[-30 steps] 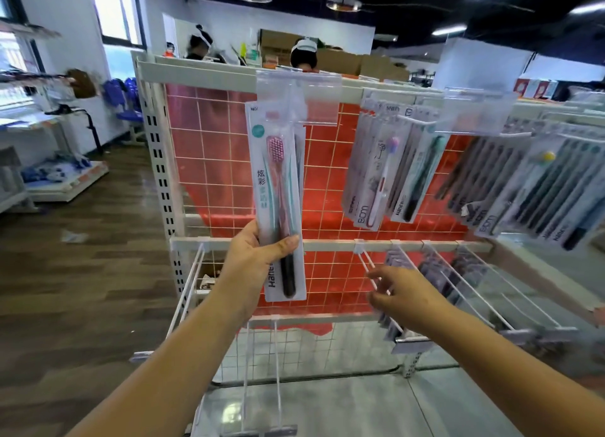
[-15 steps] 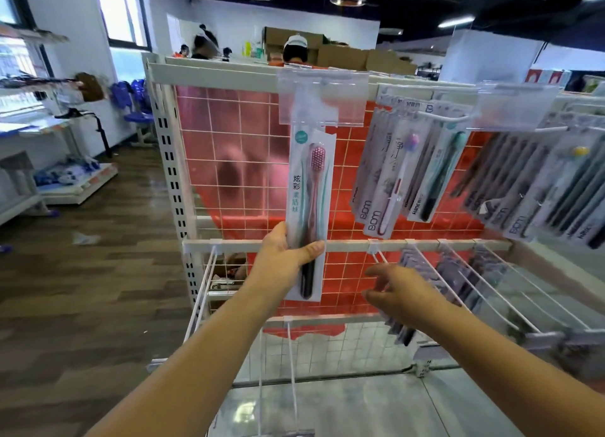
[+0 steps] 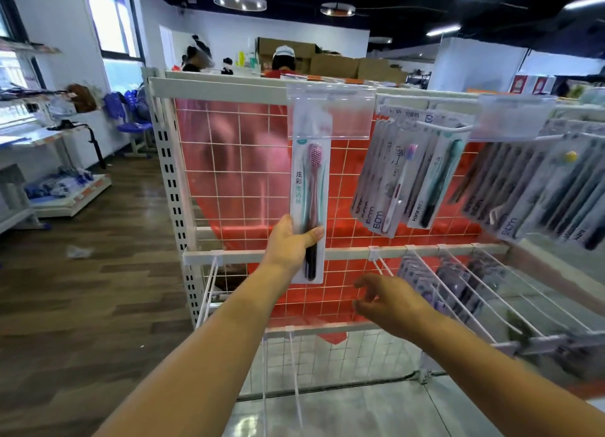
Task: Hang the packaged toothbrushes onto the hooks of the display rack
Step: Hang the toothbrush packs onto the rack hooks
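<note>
Left hand (image 3: 288, 243) grips toothbrush pack (image 3: 309, 204) upright against rack (image 3: 229, 91).

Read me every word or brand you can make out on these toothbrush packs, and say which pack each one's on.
"炫彩": held toothbrush pack, gripped by the left hand.
"BDM": white-brush pack hanging on the rack.
"Hane": teal-brush pack beside it.
Other print and the right-side packs: too blurred.

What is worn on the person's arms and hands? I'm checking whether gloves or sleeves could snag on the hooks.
Nothing shows on either. The left hand and right hand are bare, with no gloves, rings or watch in view. Both forearms are uncovered up to the bottom edge of the picture, so no sleeve shows; whether there is one higher up cannot be told.
</note>
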A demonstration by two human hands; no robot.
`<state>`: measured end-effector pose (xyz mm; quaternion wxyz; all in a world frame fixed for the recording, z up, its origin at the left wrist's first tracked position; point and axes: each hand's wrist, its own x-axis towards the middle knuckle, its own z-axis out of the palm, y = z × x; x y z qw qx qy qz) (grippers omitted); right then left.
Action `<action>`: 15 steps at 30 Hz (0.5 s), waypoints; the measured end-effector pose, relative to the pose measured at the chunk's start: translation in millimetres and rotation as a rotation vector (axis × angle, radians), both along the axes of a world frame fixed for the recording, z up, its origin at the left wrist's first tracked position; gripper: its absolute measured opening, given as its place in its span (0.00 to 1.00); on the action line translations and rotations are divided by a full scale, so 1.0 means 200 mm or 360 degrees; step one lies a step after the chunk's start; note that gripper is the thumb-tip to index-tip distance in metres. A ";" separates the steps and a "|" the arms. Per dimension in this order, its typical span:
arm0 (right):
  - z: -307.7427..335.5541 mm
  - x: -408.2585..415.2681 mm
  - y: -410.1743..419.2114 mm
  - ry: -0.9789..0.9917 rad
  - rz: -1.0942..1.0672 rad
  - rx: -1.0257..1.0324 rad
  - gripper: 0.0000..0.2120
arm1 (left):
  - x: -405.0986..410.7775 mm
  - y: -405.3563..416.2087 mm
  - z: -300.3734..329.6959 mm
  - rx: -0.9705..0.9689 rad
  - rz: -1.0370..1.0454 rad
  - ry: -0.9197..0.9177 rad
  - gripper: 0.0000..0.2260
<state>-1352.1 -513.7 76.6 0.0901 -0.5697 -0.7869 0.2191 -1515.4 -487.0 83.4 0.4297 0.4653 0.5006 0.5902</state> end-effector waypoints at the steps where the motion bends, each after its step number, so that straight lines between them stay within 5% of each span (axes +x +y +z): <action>1: 0.01 0.00 0.00 -0.0016 -0.0007 0.0000 0.17 | 0.00 0.00 0.00 0.0011 -0.0014 0.0000 0.10; 8: 0.01 0.00 -0.03 -0.0042 -0.0030 -0.0005 0.17 | -0.03 0.00 -0.02 0.0029 -0.0082 -0.0048 0.10; 15: 0.05 -0.02 -0.01 -0.0120 -0.0049 0.0007 0.19 | -0.13 -0.06 -0.19 -0.0230 -0.0182 0.0505 0.13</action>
